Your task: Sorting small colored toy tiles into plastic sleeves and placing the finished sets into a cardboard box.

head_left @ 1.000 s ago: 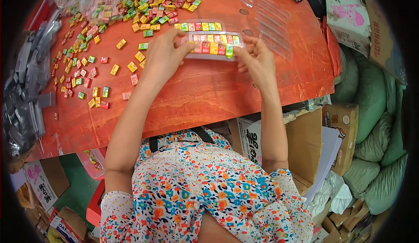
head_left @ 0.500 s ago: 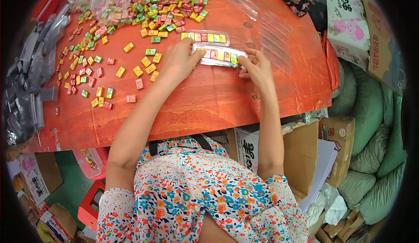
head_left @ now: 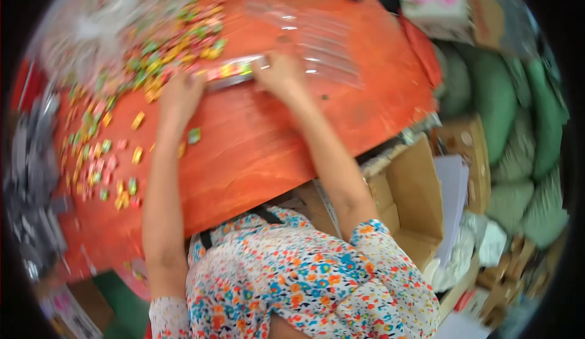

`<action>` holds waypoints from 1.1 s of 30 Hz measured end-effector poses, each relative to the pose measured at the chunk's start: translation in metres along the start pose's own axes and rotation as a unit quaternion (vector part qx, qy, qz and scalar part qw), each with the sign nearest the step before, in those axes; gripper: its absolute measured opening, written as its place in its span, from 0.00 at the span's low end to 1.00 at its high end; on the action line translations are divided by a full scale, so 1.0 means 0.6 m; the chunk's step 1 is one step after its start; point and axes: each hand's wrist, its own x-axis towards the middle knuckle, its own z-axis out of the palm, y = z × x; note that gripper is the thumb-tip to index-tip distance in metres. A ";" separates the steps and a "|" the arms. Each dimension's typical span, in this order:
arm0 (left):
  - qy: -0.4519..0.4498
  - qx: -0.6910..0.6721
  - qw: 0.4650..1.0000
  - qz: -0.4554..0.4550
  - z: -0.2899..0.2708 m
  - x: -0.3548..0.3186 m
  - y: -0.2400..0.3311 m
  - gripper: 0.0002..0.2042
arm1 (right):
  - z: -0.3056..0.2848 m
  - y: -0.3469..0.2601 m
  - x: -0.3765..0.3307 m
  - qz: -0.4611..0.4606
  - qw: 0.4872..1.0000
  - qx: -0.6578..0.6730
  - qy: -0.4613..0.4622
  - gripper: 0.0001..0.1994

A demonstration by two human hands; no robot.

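Observation:
A long clear plastic tray (head_left: 231, 81) lies between my hands over the red table, holding a row of small red, yellow and green boxes (head_left: 229, 70). At its left end the fingers of my left hand (head_left: 181, 98) are closed on it. My right hand (head_left: 281, 74) grips the other end with bent fingers. Motion blurs the picture, so the fingertips are not sharp. Just beyond my left hand spreads a heap of loose small boxes (head_left: 177, 43). Whether a second tray lies under or behind this one, I cannot tell.
A big clear plastic bag (head_left: 106, 25) sits at the far left of the red table (head_left: 262, 150). Several clear trays (head_left: 329, 49) lie right of my right hand. Dark plastic pieces (head_left: 36, 187) pile up at the left edge. An opened carton (head_left: 414, 199) stands beside the table's near edge.
The whole view has turned and blurred. Both hands have shifted left with the filled tray. Two filled trays showed before, and now I make out only one.

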 end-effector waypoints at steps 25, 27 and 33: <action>-0.330 -0.472 0.817 0.022 0.113 -0.148 0.353 0.18 | -0.207 0.311 -0.363 0.224 0.705 0.667 0.092 0.20; -0.276 -0.251 0.867 0.331 0.132 -0.161 0.373 0.24 | -0.227 0.373 -0.434 0.241 0.702 0.653 0.152 0.21; -0.250 -0.045 0.812 0.525 0.178 -0.178 0.368 0.32 | -0.158 0.620 -0.644 0.323 0.636 0.646 0.274 0.20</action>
